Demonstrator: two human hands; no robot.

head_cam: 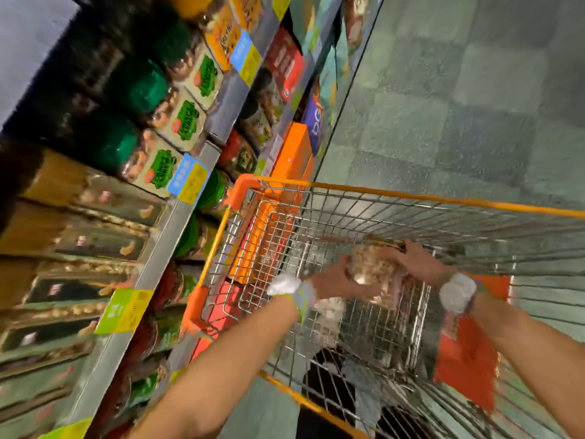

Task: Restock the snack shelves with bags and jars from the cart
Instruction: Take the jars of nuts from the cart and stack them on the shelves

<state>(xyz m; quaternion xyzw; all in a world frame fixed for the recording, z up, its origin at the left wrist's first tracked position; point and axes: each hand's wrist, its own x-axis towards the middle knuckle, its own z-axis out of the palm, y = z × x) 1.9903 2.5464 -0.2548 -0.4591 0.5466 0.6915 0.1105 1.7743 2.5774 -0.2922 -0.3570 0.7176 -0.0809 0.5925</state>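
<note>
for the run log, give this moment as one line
left hand: holds nut container | right hand: holds nut container | nut container: in cart | shelves: left of cart

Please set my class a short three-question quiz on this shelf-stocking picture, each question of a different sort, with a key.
1. True or false: only the right grip holds the nut jar.
2. The lids on this row of shelf jars are: A blue, B green, C white?
3. Fill in: the rim of the wire cart is ____.

Key: 1 false, the left grip holds it too; 2 B; 3 orange.
</note>
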